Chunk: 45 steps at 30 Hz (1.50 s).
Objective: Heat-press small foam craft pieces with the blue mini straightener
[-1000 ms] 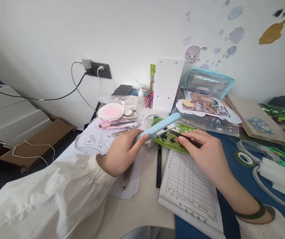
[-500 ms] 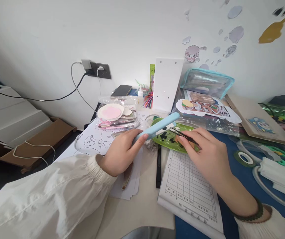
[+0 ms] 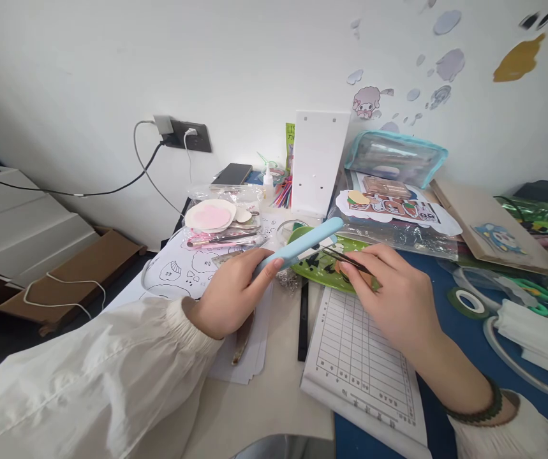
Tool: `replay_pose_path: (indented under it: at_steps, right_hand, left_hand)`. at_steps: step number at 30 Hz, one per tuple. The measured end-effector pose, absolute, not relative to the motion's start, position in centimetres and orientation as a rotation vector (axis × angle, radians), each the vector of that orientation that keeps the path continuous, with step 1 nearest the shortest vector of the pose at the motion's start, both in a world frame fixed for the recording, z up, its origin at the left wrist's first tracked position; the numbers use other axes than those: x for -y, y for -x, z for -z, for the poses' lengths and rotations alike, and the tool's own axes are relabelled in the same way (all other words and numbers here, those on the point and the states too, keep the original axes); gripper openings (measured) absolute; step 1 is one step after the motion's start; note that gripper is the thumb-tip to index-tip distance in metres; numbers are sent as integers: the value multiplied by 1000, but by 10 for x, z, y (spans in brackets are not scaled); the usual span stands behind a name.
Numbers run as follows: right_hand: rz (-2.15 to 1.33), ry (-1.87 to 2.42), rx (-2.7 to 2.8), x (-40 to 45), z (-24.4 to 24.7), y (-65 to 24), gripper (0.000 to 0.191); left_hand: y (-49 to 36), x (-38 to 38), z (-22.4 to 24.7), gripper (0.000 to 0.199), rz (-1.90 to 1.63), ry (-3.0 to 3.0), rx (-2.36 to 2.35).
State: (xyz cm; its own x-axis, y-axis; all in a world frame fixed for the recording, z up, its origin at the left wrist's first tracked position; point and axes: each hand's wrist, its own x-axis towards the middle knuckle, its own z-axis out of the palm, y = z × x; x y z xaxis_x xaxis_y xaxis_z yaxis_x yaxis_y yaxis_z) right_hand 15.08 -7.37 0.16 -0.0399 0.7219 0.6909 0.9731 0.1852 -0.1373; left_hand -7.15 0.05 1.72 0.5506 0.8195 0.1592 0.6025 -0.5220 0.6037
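My left hand [image 3: 235,290] is closed around the near end of a long light-blue bar [image 3: 302,242] with a rounded tip, which slants up to the right; its exact kind I cannot make out. A small whitish piece [image 3: 324,245] shows at the bar's lower edge. Dark tweezers [image 3: 350,261] sit pinched in my right hand [image 3: 398,290], their tips pointing left, close to that piece. Whether the tips grip anything is too small to tell. Below both tools lies a green tray [image 3: 319,275] with small black bits on it, partly hidden by my right hand.
A printed form pad [image 3: 364,357] lies before the tray, beside a black strip [image 3: 303,325]. Drawn paper sheets [image 3: 173,271] and a clear bag [image 3: 249,197] are at left. Behind stands a white panel [image 3: 320,159]. Green tape [image 3: 467,303] and a clear pouch [image 3: 398,156] are at right.
The tweezers and my right hand have shifted very slightly left. My left hand keeps its hold on the blue bar. The whole view has drifted a little.
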Motion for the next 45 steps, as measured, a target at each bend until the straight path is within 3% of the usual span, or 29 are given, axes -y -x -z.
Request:
replay_pose_path:
  at_steps: [5, 12, 15, 26, 37, 45]
  right_hand:
    - [287, 1697, 1632, 76, -5, -159, 18]
    - [-811, 1548, 1107, 72, -18, -165, 42]
    - [-1117, 1427, 1082, 71, -20, -164, 46]
    - [-1194, 1528, 940, 72, -24, -166, 56]
    - [-1227, 1364, 771, 71, -18, -168, 31]
    - [-1053, 1178, 1020, 73, -16, -175, 25]
  left_hand:
    - [73, -1, -17, 43, -609, -2286, -1158]
    - [72, 1, -16, 40, -608, -2340, -1081]
    - [70, 3, -15, 39, -583, -2351, -1060]
    - [69, 9, -15, 38, -506, -2333, -1001]
    - [68, 8, -19, 35, -544, -2282, -985]
    - [74, 3, -19, 31, -667, -2387, -897]
